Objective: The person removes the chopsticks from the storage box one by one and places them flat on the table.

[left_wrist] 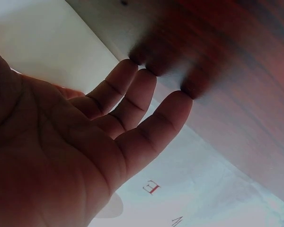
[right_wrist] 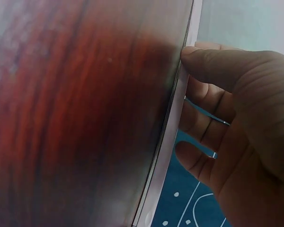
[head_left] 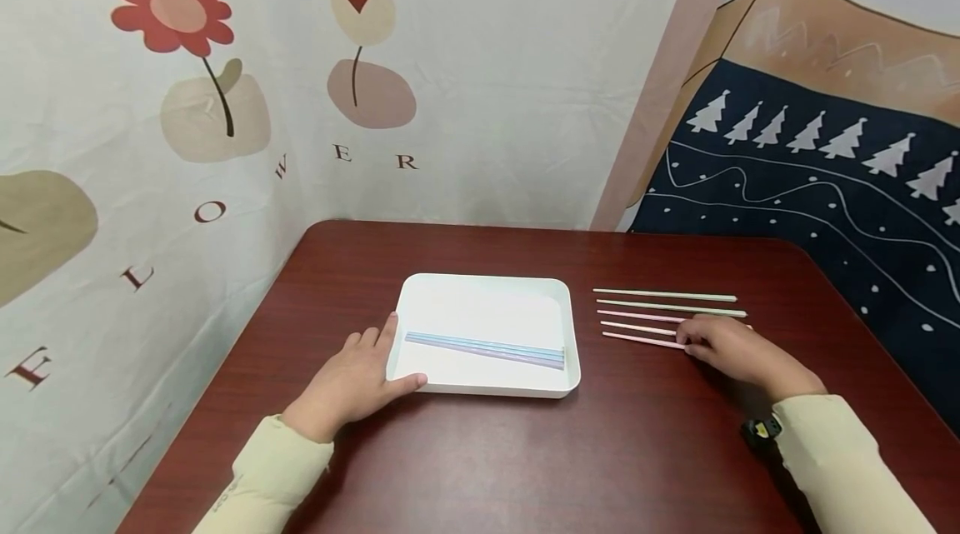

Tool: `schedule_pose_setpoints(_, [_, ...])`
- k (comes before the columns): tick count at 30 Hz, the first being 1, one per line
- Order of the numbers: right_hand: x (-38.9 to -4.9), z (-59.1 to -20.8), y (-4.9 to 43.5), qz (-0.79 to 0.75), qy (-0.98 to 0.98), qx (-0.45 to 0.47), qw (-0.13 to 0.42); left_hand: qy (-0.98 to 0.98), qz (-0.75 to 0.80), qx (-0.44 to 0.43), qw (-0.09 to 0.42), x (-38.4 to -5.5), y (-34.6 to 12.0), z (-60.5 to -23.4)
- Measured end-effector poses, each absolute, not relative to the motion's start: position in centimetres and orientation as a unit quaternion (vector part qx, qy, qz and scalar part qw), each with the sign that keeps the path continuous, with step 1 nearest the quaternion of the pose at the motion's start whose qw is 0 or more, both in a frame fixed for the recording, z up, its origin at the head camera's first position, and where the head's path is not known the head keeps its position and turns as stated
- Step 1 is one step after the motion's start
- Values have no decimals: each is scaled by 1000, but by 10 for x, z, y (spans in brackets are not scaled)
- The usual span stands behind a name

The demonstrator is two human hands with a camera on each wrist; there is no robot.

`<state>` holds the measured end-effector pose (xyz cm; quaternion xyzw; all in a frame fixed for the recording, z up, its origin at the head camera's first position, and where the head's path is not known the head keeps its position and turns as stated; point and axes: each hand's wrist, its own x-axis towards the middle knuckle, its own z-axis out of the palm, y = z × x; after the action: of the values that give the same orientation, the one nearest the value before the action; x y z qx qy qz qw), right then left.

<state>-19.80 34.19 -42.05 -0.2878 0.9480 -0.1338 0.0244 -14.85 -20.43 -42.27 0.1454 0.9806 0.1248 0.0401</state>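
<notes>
A dark red worktop (head_left: 480, 467) fills the lower part of the frame. At its centre is a white tray (head_left: 495, 391); in its lower half, blue chopsticks (head_left: 480, 341) and purple chopsticks (head_left: 517, 360) lie close together, slanting slightly down to the right.

The left hand (head_left: 345, 388), fingers spread wide, rests at the tray's left side with its thumb at the lower left corner.

Right of the tray, two pale green chopsticks (head_left: 667, 296) lie farthest back, with two pink chopsticks (head_left: 637, 326) in front of them. The nearest pink chopstick (head_left: 641, 340) runs under the right hand (head_left: 727, 348), whose thumb and curled fingers pinch it; the right wrist view shows the stick along the fingertips. The hand hides the right ends of most pink sticks.

To pick up cleanly, the pinch should be light but firm, since so thin a stick could roll or swing. Lifting it level, clear of its neighbours, would keep the row undisturbed. The left hand need only press gently; a hard push could slide the tray.
</notes>
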Motion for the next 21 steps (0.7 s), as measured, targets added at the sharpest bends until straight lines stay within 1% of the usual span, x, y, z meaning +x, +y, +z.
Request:
schedule_pose_setpoints(13, [-198,-419,339,-130,950,-281,35,981,124,145,40,-149,-205,-424])
schedule_pose_setpoints(21, [-198,-418,339,-135,956,-258,44,981,122,145,41,-149,-205,-424])
